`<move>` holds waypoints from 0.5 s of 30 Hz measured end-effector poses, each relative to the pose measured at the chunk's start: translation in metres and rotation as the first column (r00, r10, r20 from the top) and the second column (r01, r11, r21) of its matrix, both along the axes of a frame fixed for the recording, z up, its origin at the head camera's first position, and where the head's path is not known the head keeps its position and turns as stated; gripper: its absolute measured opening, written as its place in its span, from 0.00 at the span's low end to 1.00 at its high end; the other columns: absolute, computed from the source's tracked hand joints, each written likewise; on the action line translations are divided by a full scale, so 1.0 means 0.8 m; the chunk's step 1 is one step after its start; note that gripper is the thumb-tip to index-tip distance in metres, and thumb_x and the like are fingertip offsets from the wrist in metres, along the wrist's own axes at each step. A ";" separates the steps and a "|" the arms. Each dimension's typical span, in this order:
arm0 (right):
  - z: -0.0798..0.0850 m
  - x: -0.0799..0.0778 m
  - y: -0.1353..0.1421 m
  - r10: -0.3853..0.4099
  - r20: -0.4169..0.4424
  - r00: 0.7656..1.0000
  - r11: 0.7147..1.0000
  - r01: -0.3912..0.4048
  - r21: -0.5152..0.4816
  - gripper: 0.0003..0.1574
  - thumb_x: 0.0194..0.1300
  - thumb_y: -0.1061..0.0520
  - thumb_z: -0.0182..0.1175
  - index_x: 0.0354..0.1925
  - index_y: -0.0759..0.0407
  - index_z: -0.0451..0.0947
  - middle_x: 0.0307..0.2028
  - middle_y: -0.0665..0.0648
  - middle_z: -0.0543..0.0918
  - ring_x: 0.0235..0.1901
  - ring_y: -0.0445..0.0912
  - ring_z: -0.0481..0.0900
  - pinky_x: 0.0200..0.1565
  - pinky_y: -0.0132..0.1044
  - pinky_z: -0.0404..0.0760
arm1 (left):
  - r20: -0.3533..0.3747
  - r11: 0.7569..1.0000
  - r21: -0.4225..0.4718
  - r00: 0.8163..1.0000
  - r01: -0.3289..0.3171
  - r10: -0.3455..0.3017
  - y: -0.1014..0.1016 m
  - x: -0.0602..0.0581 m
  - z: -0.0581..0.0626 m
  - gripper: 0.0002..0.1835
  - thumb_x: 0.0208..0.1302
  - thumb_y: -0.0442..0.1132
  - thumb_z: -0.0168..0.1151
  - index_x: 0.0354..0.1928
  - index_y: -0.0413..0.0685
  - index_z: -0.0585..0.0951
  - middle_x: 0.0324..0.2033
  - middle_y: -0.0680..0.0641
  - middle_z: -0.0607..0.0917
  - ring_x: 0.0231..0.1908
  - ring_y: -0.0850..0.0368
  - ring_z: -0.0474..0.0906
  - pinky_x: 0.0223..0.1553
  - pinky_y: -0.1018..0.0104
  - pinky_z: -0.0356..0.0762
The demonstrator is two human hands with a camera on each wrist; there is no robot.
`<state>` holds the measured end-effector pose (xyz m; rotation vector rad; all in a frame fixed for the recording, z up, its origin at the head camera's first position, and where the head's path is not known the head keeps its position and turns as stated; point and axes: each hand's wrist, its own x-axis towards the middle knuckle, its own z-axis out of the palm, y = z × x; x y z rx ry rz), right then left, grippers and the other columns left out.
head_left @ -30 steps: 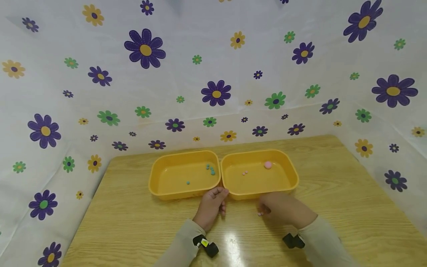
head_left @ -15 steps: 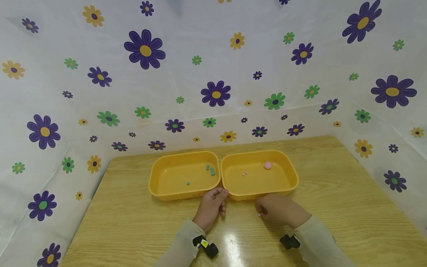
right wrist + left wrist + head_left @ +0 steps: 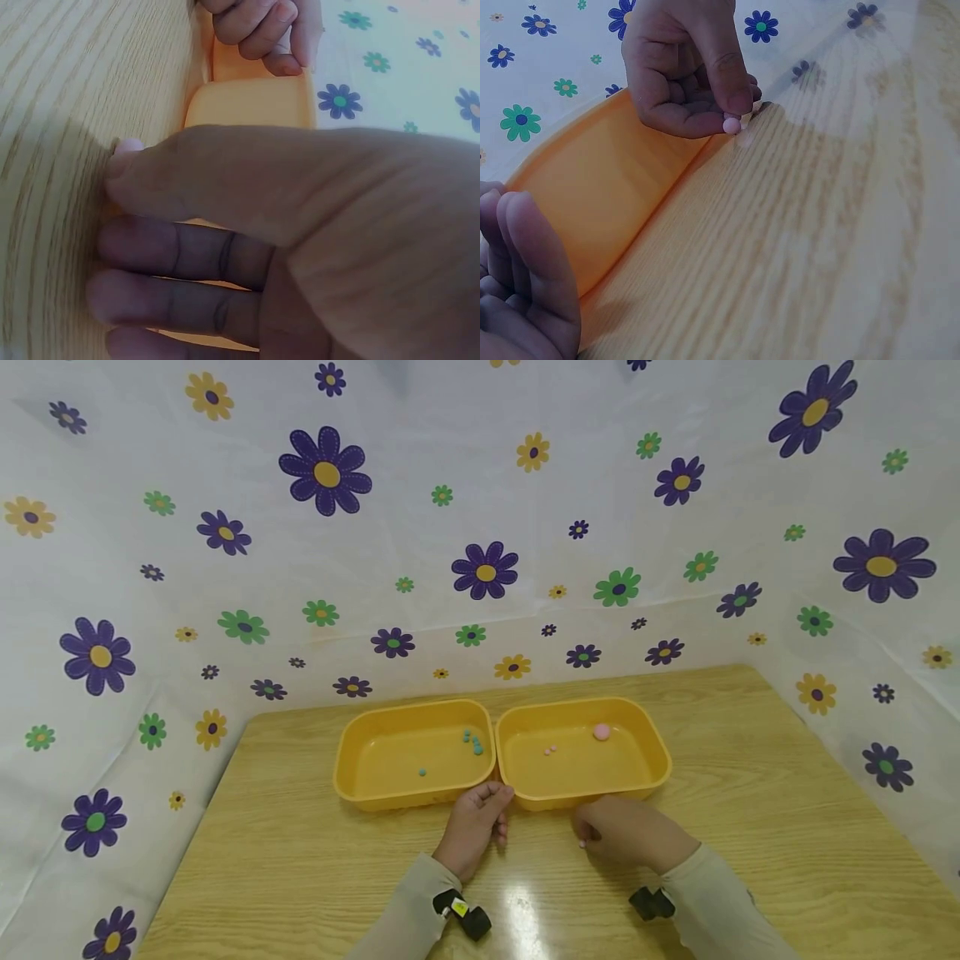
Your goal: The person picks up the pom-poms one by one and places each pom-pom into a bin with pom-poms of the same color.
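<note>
In the head view my right hand [image 3: 633, 835] is low over the table in front of the right yellow tray [image 3: 585, 795]. Its thumb and index finger pinch a small pink ball [image 3: 732, 126] close to the wood, as the left wrist view shows. My left hand [image 3: 472, 827] lies where the two trays meet, its thumb and a finger gripping the near left corner of the right tray's rim. Inside that tray are a larger pink ball [image 3: 602, 732] and two tiny pink balls [image 3: 548, 751].
The left yellow tray [image 3: 390, 798] stands side by side with the right one and holds several small teal balls [image 3: 477, 749]. Both rest on a wood-grain table [image 3: 285, 860]. A white sheet with printed flowers [image 3: 420, 535] closes off the back and sides.
My right hand has shifted slightly left and closed over the pink balls on the table; of the two visible earlier, one shows at its fingertips now. My left hand has stayed put.
</note>
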<state>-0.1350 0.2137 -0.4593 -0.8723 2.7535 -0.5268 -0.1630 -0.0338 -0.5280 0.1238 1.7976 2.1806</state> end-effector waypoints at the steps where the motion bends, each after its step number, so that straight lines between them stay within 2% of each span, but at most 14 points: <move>1: 0.000 0.000 0.000 0.000 0.006 1.000 1.000 0.000 0.001 0.19 0.61 0.63 0.70 0.23 0.47 0.72 0.20 0.40 0.66 0.23 0.34 0.63 0.28 0.30 0.65 | 0.000 1.000 -0.001 1.000 -0.001 0.001 0.000 0.000 0.000 0.17 0.76 0.45 0.63 0.43 0.34 0.78 0.22 0.51 0.74 0.20 0.63 0.73 0.21 0.72 0.76; 15: 0.014 0.000 0.003 -0.005 0.055 0.998 1.000 0.006 -0.018 0.13 0.63 0.63 0.69 0.28 0.46 0.79 0.25 0.39 0.74 0.26 0.34 0.68 0.32 0.32 0.70 | 0.007 1.000 0.002 1.000 -0.002 0.002 0.000 0.001 0.000 0.17 0.75 0.46 0.63 0.43 0.34 0.78 0.23 0.51 0.74 0.20 0.63 0.73 0.21 0.72 0.76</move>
